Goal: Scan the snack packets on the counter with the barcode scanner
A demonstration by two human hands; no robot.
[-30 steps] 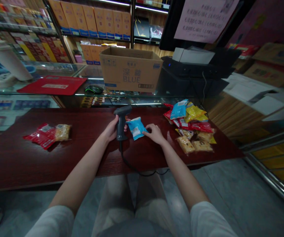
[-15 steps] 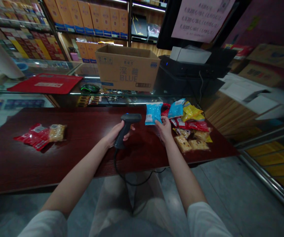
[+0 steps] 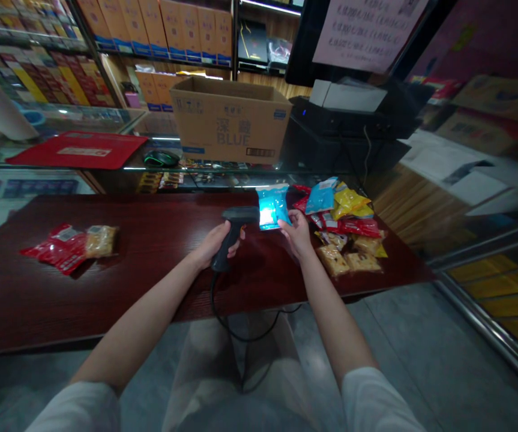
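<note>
My left hand (image 3: pixel 216 245) is wrapped round the handle of a black barcode scanner (image 3: pixel 228 237), whose head points right. A bright patch of light falls on the blue snack packet (image 3: pixel 273 207) just in front of it. My right hand (image 3: pixel 296 234) pinches that packet by its lower right corner, holding it up over the table. Right of this hand lies a pile with another blue packet (image 3: pixel 322 197), yellow packets (image 3: pixel 351 201), red packets (image 3: pixel 358 227) and clear-wrapped biscuits (image 3: pixel 361 262). At the left, a red packet (image 3: pixel 66 247) and a clear-wrapped biscuit pack (image 3: pixel 100 241) lie together.
The dark red wooden table (image 3: pixel 159 288) runs across in front of me. Behind it, a glass counter carries an open cardboard box (image 3: pixel 231 123), a computer mouse (image 3: pixel 161 158) and a red mat (image 3: pixel 78 150). The scanner's cable (image 3: pixel 245 340) loops below the table edge.
The blue packet in my right hand has moved slightly left, closer to the scanner head. Light from the scanner now shines on it. My left hand keeps its hold.
</note>
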